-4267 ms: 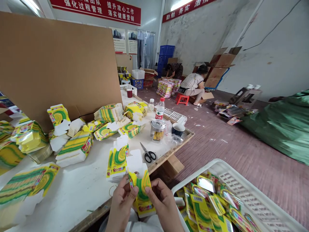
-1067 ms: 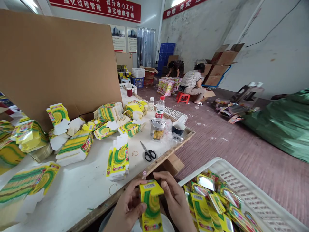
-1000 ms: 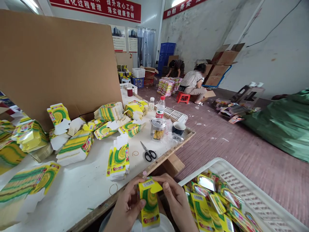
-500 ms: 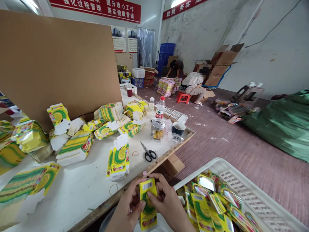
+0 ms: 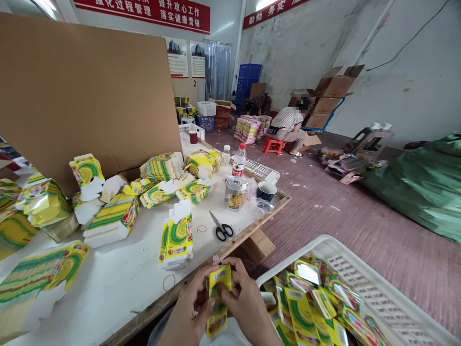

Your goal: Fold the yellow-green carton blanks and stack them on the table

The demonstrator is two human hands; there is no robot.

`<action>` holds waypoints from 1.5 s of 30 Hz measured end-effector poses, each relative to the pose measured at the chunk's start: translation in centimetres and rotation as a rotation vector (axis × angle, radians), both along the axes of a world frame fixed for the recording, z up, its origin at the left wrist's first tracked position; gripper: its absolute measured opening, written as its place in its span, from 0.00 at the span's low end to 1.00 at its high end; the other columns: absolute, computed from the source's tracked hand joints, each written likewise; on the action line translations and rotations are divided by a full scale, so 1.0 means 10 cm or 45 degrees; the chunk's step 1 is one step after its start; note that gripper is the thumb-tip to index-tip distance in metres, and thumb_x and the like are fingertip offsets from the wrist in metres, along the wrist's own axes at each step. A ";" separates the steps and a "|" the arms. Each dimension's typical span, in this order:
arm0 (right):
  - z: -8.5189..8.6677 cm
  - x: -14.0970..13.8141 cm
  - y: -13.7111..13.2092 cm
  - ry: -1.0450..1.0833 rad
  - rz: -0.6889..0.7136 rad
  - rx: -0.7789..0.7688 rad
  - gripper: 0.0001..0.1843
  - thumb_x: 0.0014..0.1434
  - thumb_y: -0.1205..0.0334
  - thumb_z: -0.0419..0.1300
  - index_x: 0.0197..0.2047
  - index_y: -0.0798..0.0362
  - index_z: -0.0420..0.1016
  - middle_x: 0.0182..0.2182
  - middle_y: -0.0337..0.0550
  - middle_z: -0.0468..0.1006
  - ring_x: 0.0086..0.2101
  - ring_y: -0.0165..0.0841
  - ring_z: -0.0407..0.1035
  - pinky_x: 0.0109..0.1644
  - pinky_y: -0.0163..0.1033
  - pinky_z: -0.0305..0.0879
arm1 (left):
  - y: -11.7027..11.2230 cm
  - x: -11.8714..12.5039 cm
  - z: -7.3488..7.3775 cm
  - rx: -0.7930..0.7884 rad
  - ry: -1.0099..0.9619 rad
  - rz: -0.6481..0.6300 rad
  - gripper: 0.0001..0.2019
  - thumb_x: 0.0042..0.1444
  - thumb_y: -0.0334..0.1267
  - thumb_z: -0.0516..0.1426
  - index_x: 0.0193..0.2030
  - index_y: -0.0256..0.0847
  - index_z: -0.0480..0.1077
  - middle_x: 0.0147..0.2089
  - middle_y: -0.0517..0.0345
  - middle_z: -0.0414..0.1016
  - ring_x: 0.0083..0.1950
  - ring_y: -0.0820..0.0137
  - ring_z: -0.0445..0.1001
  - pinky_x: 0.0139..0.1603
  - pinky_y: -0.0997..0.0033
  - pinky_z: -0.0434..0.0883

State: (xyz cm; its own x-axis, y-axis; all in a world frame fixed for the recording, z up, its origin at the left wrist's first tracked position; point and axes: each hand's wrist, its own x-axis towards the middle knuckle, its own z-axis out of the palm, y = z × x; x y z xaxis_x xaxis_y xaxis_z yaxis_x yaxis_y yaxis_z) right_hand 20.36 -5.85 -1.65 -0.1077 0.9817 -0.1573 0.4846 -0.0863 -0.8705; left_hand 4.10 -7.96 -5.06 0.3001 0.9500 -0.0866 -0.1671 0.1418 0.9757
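Between my hands, just past the table's front edge, is a small yellow and green cardboard box (image 5: 218, 315) with a barcode at its upper end. My left hand (image 5: 192, 307) is closed on its left side, thumb on the front. From the right, my right hand (image 5: 245, 300) grips it too, its thumb pressed on the front face. A stack of flat yellow box blanks (image 5: 176, 235) lies on the table beyond my left hand. To the right of my hands, a white plastic basket (image 5: 396, 283) holds many yellow packs (image 5: 302, 307).
Black-handled scissors (image 5: 224, 231), a lidded jar (image 5: 236, 192), a red-capped bottle (image 5: 239, 161) and a dark cup (image 5: 267, 191) stand or lie on the white table (image 5: 108, 283). More box stacks (image 5: 113, 216) fill its left side. A person (image 5: 288, 122) sits on a red stool (image 5: 272, 145) beyond.
The box has tilted and turned slightly between my hands, its lower end shifting left. My right hand has moved a little left. In the background, one person bends lower.
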 end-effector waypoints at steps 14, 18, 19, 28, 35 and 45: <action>-0.02 0.14 0.03 0.339 0.101 0.119 0.16 0.67 0.55 0.56 0.56 0.48 0.71 0.50 0.48 0.79 0.48 0.38 0.75 0.53 0.41 0.71 | 0.03 0.05 0.21 -0.197 -0.207 0.060 0.27 0.54 0.46 0.65 0.59 0.45 0.67 0.46 0.50 0.83 0.42 0.61 0.81 0.42 0.65 0.75; 0.05 0.13 0.03 0.335 0.087 0.155 0.15 0.66 0.53 0.56 0.53 0.50 0.72 0.47 0.48 0.81 0.46 0.39 0.75 0.50 0.41 0.72 | 0.03 0.05 0.25 -0.143 -0.125 0.150 0.24 0.56 0.47 0.64 0.59 0.45 0.69 0.53 0.48 0.81 0.48 0.59 0.80 0.47 0.63 0.76; 0.07 0.14 0.03 0.321 0.066 0.168 0.15 0.66 0.53 0.56 0.52 0.50 0.73 0.46 0.48 0.81 0.45 0.39 0.75 0.49 0.40 0.72 | 0.04 0.04 0.26 -0.115 -0.078 0.192 0.24 0.56 0.47 0.63 0.58 0.45 0.70 0.54 0.48 0.80 0.49 0.58 0.80 0.48 0.63 0.76; 0.00 0.64 0.05 -0.209 -0.335 0.278 0.17 0.63 0.49 0.54 0.47 0.50 0.75 0.34 0.45 0.77 0.30 0.38 0.70 0.35 0.43 0.67 | 0.09 -0.07 0.33 0.039 0.210 0.526 0.17 0.59 0.49 0.60 0.51 0.45 0.75 0.51 0.51 0.82 0.56 0.58 0.77 0.60 0.62 0.73; 0.05 1.05 0.02 -0.792 -0.604 0.571 0.23 0.60 0.43 0.53 0.42 0.50 0.80 0.37 0.53 0.72 0.42 0.51 0.69 0.46 0.57 0.65 | 0.36 -0.30 0.00 0.438 0.818 0.666 0.27 0.60 0.43 0.59 0.66 0.44 0.63 0.70 0.43 0.63 0.73 0.47 0.56 0.71 0.39 0.56; -0.03 0.45 0.06 -0.247 -0.308 0.318 0.16 0.62 0.48 0.56 0.41 0.50 0.77 0.30 0.43 0.76 0.29 0.36 0.69 0.34 0.40 0.67 | 0.42 -0.57 -0.19 0.726 1.249 0.627 0.17 0.65 0.45 0.53 0.55 0.43 0.74 0.57 0.47 0.80 0.57 0.54 0.77 0.57 0.44 0.73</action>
State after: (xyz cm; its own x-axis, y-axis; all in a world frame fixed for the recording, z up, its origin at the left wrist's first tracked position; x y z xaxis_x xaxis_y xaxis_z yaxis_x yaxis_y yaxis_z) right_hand 24.90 -5.21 -1.94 0.1396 0.9857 0.0946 0.6337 -0.0155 -0.7734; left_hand -1.64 -3.71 -6.96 -0.0582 0.9191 0.3897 0.7541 -0.2153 0.6205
